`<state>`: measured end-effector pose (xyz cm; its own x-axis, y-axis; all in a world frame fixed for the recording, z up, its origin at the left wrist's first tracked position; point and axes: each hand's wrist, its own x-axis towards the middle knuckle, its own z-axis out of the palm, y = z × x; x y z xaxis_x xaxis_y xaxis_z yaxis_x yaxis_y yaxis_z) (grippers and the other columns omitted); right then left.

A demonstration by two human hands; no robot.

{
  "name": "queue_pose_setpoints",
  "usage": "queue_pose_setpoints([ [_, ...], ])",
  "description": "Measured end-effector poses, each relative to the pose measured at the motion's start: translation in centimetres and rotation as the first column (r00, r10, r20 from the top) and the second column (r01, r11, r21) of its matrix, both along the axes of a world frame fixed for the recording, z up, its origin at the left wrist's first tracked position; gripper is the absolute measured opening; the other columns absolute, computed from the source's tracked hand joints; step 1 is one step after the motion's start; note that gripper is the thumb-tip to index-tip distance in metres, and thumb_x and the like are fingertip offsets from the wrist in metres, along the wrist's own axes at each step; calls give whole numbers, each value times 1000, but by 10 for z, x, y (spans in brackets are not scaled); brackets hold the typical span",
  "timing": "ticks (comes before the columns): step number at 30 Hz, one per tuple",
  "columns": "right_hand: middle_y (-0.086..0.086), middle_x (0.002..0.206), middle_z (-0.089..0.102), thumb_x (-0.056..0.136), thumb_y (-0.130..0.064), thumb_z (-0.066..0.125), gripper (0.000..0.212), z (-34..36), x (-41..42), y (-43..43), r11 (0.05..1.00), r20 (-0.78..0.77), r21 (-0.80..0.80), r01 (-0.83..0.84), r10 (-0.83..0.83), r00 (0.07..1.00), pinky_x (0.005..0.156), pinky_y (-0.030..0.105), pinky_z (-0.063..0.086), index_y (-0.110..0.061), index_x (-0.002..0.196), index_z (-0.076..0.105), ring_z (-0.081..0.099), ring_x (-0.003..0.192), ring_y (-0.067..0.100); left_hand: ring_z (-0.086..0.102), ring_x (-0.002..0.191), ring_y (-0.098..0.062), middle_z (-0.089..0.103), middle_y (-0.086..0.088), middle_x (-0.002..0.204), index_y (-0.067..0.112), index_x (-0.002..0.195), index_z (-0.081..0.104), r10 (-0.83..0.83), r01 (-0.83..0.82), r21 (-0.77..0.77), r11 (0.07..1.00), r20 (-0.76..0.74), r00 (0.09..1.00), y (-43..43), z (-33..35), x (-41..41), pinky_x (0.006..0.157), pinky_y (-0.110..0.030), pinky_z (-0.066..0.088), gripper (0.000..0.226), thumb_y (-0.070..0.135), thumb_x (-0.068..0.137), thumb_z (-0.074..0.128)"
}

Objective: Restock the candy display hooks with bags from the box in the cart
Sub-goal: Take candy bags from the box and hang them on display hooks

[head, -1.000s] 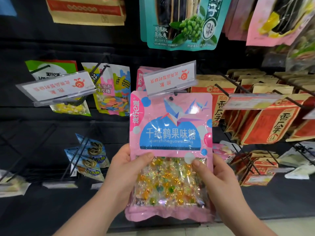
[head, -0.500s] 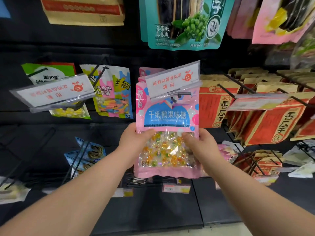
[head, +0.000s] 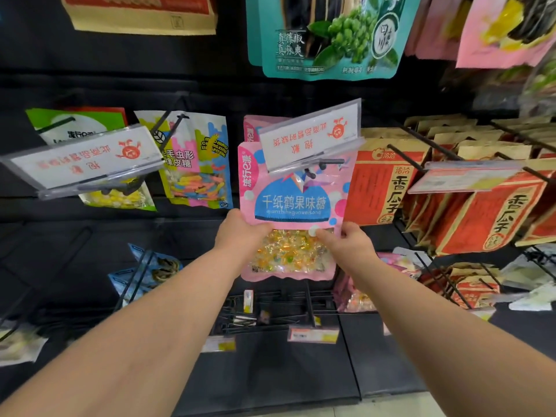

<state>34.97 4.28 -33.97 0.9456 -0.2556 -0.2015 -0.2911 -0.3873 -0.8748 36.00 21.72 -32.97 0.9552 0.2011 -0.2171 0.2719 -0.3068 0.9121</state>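
Observation:
I hold a pink candy bag [head: 291,206] with a blue label and a clear window of coloured sweets, up against the display. My left hand [head: 240,236] grips its left edge and my right hand [head: 346,242] pinches its right edge. The bag's top sits under the clear price-tag holder [head: 310,135] of the middle hook [head: 325,164], whose black tips show in front of the bag. Another pink bag [head: 251,127] hangs behind it on the same hook. The box and cart are out of view.
Colourful gummy bags [head: 195,164] hang to the left, beside a green bag [head: 81,127] behind another tag holder [head: 87,161]. Red seed packets [head: 388,182] fill the hooks on the right. A teal bag [head: 328,37] hangs above. Bare black hooks [head: 288,308] jut out below.
Both arms have stretched forward, carrying the bag away from me and up against the middle hook. Its top has slid under the tag holder.

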Motion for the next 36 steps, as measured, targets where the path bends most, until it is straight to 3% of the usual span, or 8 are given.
queue_pose_setpoints([
  [3,11,128,55,89,-30,63,52,3,-2,0,994,23,-98,-37,40,999,89,33,42,-8,132,45,54,111,27,56,116,-29,55,-8,127,15,134,40,12,-8,122,993,-27,1000,4,0,-1,95,-45,50,62,32,83,71],
  [6,10,134,48,87,-30,65,52,7,-12,-3,933,68,-338,-124,156,985,95,34,41,-13,132,44,49,120,29,45,129,-33,42,-10,143,17,144,31,-85,79,502,861,-12,996,8,4,-14,100,-46,44,75,45,84,66],
  [8,7,141,40,88,-36,63,59,13,-22,-5,811,32,-543,-215,276,961,104,40,39,-17,138,39,40,130,29,31,138,-32,29,-9,153,19,150,22,-192,173,727,665,-57,980,10,7,-24,106,-47,35,79,52,87,58],
  [10,4,151,29,89,-43,57,69,21,-33,-5,609,-59,-734,-302,385,921,110,45,33,-19,146,27,26,140,28,14,146,-33,13,-8,160,23,154,9,-274,265,833,486,-143,951,11,12,-36,114,-48,24,83,56,90,50],
  [14,2,161,5,92,-47,49,77,43,-54,-3,343,-219,-841,-418,492,843,117,49,14,-21,152,8,2,148,28,-8,148,-35,-6,-7,163,26,154,-4,-328,373,874,313,-269,905,11,26,-61,118,-53,5,84,58,92,42],
  [18,5,161,4,93,-48,48,76,67,-76,3,276,-254,-846,-456,544,800,117,51,11,-22,152,9,1,148,30,-11,148,-35,-8,-7,163,25,154,-5,-302,386,872,302,-296,906,15,48,-90,118,-55,2,85,58,92,42],
  [25,5,155,21,89,-52,51,73,101,-118,19,154,-222,-889,-431,679,699,113,48,20,-25,149,19,14,145,29,-8,149,-35,-3,-7,163,22,154,-2,-203,355,870,342,-301,932,39,83,-159,119,-54,3,86,58,92,45],
  [36,-1,160,14,93,-48,47,69,127,-184,125,10,-269,-826,-564,871,410,116,52,12,-26,151,16,8,148,28,0,149,-34,4,-8,163,21,155,3,110,220,888,404,-286,952,124,109,-295,118,-52,8,87,60,90,46],
])
